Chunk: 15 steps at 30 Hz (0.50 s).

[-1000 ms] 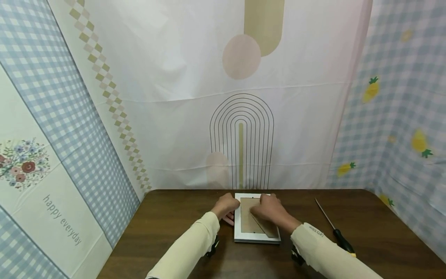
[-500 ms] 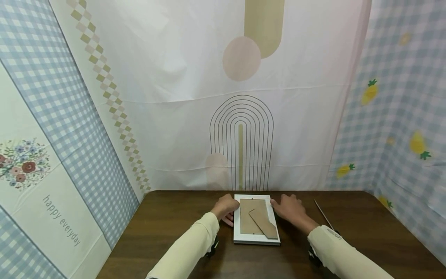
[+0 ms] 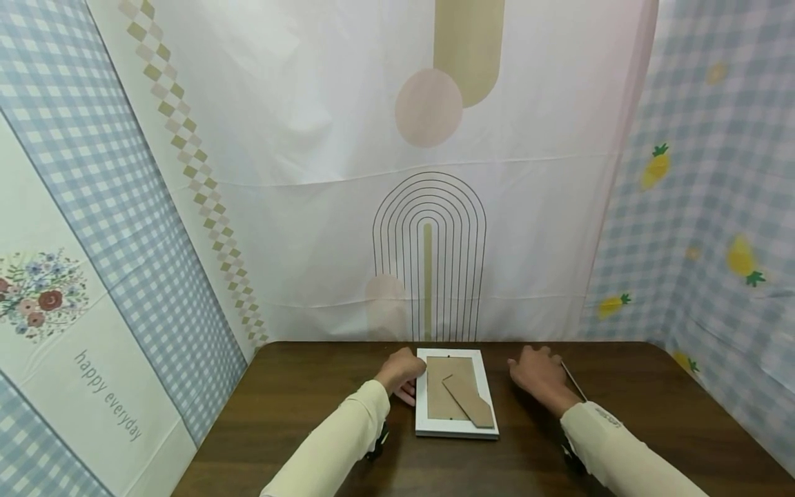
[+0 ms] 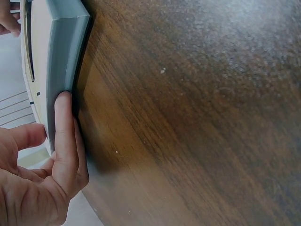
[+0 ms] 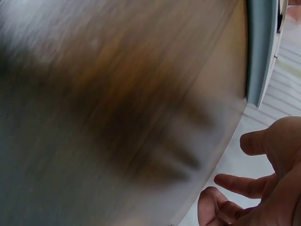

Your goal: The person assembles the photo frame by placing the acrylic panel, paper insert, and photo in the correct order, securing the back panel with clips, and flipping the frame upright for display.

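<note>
Picture frame, back upward, between two hands on a wooden tabletop

The white-bordered picture frame (image 3: 421, 404) lies on the dark wood-grain tabletop (image 3: 298, 421), close to its far edge. Its brown backing board (image 3: 437, 400) faces up, with a small dark tab at the middle of each short side. The brown easel stand (image 3: 475, 406) runs diagonally across this board, its wide end overlapping the frame's lower right corner.

The left hand (image 3: 400, 371) pinches the frame's left side: as the left wrist view shows, the thumb lies at the upper edge while the fingers lie along the outer side wall. The right hand (image 3: 539, 373) is apart from the frame, to its right, with fingers spread and partly bent around nothing. Just beside it lies a screwdriver (image 3: 573, 380), of which only the slim shaft shows; the right sleeve (image 3: 627, 449) covers the rest. Whether the fingertips touch the shaft cannot be told.

Behind the tabletop hangs a white cloth (image 3: 298, 241) printed with concentric arches; a blue gingham cloth with pineapples (image 3: 714, 228) hangs at right.
</note>
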### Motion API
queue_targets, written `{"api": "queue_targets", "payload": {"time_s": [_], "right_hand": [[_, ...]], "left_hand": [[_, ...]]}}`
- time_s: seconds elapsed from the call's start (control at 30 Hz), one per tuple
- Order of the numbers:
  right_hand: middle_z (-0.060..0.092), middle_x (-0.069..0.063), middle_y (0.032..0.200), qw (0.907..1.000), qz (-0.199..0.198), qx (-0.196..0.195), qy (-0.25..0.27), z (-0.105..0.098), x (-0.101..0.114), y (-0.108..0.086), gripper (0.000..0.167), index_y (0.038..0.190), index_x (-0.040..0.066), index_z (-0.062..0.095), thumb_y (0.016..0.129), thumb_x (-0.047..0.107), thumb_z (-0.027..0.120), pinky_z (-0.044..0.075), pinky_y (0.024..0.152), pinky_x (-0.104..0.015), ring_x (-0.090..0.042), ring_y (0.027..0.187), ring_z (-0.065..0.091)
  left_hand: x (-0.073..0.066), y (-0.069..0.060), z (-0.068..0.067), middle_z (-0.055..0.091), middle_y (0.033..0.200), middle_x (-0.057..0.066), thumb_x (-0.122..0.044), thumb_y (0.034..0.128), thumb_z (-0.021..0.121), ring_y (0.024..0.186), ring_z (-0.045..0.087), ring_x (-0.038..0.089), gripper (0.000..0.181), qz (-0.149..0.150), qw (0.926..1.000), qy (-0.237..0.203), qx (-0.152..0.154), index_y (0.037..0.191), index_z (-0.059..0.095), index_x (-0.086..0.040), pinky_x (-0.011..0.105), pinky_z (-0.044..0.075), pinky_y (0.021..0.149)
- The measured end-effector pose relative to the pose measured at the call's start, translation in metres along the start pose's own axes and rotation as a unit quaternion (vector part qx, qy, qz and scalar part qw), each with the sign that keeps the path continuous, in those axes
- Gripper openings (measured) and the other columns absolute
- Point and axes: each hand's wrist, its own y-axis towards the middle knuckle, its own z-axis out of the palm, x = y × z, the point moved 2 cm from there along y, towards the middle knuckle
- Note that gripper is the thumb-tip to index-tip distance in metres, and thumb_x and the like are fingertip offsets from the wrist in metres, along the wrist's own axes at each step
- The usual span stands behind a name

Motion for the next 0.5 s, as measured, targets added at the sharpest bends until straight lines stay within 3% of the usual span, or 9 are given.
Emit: {"api": "queue_targets", "payload": {"time_s": [0.07, 0.13, 0.2, 0.3, 0.5], "right_hand": [[0.057, -0.053, 0.121, 1.0, 0.002, 0.004, 0.005, -0.002, -0.005, 0.001, 0.048, 0.124, -0.022, 0.063, 0.11, 0.024, 0.063, 0.062, 0.087, -0.073, -0.071, 0.11, 0.058], [0.056, -0.053, 0.12, 0.9999, 0.004, 0.007, 0.007, -0.004, -0.009, 0.001, 0.045, 0.124, -0.022, 0.061, 0.109, 0.02, 0.064, 0.062, 0.084, -0.072, -0.07, 0.108, 0.058], [0.056, -0.052, 0.117, 0.9999, 0.003, 0.008, 0.007, -0.005, -0.014, 0.003, 0.041, 0.121, -0.022, 0.061, 0.108, 0.016, 0.064, 0.062, 0.081, -0.07, -0.069, 0.105, 0.058], [0.056, -0.05, 0.112, 0.9999, 0.004, 0.009, 0.0, -0.007, -0.021, 0.006, 0.034, 0.117, -0.02, 0.061, 0.106, 0.013, 0.065, 0.062, 0.075, -0.067, -0.067, 0.1, 0.057], [0.055, -0.046, 0.105, 0.9995, 0.02, 0.023, -0.001, -0.012, -0.033, 0.011, 0.022, 0.108, -0.015, 0.064, 0.104, 0.006, 0.057, 0.06, 0.073, -0.065, -0.066, 0.096, 0.055]], "left_hand": [[0.004, 0.008, 0.002, 0.06, 0.094, 0.029, -0.011, 0.1, 0.057, 0.074, 0.067, 0.042, 0.04, 0.001, 1.0, 0.001, -0.002, 0.136, 0.058, 0.006, 0.051, 0.072, 0.055], [0.005, 0.009, 0.002, 0.059, 0.094, 0.029, -0.01, 0.0996, 0.057, 0.075, 0.066, 0.041, 0.039, 0.0, 1.0, -0.001, -0.001, 0.135, 0.059, 0.006, 0.051, 0.072, 0.055], [-0.003, -0.009, -0.001, 0.06, 0.096, 0.028, -0.009, 0.1008, 0.057, 0.077, 0.067, 0.041, 0.041, 0.003, 1.0, -0.004, -0.005, 0.138, 0.059, 0.008, 0.051, 0.073, 0.059], [-0.009, -0.022, -0.003, 0.061, 0.099, 0.026, -0.009, 0.1021, 0.056, 0.081, 0.067, 0.039, 0.044, 0.001, 0.9999, -0.008, -0.007, 0.143, 0.058, 0.007, 0.053, 0.075, 0.066], [-0.013, -0.032, -0.003, 0.063, 0.101, 0.025, -0.011, 0.1038, 0.057, 0.084, 0.068, 0.038, 0.04, -0.002, 0.9998, 0.005, -0.017, 0.14, 0.061, 0.005, 0.055, 0.076, 0.073]]}}
